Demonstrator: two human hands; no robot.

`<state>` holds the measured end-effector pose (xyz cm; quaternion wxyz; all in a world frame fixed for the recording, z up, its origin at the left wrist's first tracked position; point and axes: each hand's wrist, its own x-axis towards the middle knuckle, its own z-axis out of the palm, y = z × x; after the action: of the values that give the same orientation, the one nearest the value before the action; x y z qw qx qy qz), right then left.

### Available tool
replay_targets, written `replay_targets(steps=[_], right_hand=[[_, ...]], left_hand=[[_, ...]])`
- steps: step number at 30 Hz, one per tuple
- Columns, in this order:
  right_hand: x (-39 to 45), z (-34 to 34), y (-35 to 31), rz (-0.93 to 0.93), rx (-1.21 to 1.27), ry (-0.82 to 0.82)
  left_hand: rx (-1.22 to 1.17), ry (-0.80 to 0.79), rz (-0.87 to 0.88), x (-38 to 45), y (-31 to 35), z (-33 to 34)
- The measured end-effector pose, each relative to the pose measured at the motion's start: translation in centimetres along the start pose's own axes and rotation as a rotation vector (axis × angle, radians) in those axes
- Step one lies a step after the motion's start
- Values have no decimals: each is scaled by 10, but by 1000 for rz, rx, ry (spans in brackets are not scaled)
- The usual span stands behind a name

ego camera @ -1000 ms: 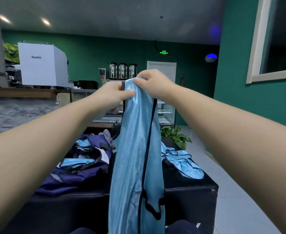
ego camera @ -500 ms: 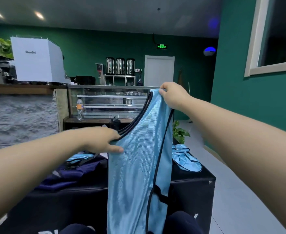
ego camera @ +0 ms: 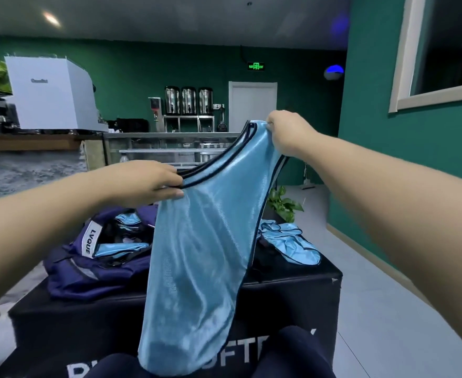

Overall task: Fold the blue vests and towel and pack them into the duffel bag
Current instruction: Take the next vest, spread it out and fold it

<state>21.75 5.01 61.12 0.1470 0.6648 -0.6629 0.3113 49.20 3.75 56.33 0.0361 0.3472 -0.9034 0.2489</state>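
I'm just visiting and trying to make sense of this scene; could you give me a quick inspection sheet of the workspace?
Surface: black box table with white lettering on its front.
Job's things: blue vest held up, hanging; navy duffel bag open, blue fabric inside; more blue vests crumpled at the right.
Clutter: nothing seen.
Hands: left hand grips the vest's neckline; right hand pinches its shoulder, fingers curled.
Cables: nothing seen.
Surroundings: green walls, white coffee machine, three steel urns, potted plant, white door.
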Motion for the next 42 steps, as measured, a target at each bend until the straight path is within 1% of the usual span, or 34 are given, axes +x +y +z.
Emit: replay_targets(steps=[2,6,8,12,15,18,22,26,28,33,35,39,42], right_hand=[[1,-6,-2,2,-44,-20],[1,-12,-3,19,-56,18],[1,-12,-2,36,-31,-5],[2,-5,3,39,65,-69],[6,9,11,20,138,-60],[13,30,19,-11,165,-43],[22,62,29,-41,184,-51],[34,105,40,-96,199,-106],[40,129,46,-117,196,-135],[60,183,60,-168,173,-164],[73,200,67,-171,176,-155],[107,232,80,-136,185,-138],[135,256,88,-72,186,-118]], left_hand=[[-51,9,0,-1,0,0],[-173,169,-40,0,0,6],[-263,202,-41,1,6,8],[-482,303,-119,2,18,16],[-628,305,-157,5,25,28],[-768,318,-210,10,27,52],[-864,360,-238,23,21,93],[-1169,278,-296,36,7,144],[-1275,260,-329,42,1,171],[-1385,236,-483,58,-9,227],[-1426,270,-529,71,-10,241],[-1589,406,-605,100,-17,259],[-1621,450,-697,124,-27,275]])
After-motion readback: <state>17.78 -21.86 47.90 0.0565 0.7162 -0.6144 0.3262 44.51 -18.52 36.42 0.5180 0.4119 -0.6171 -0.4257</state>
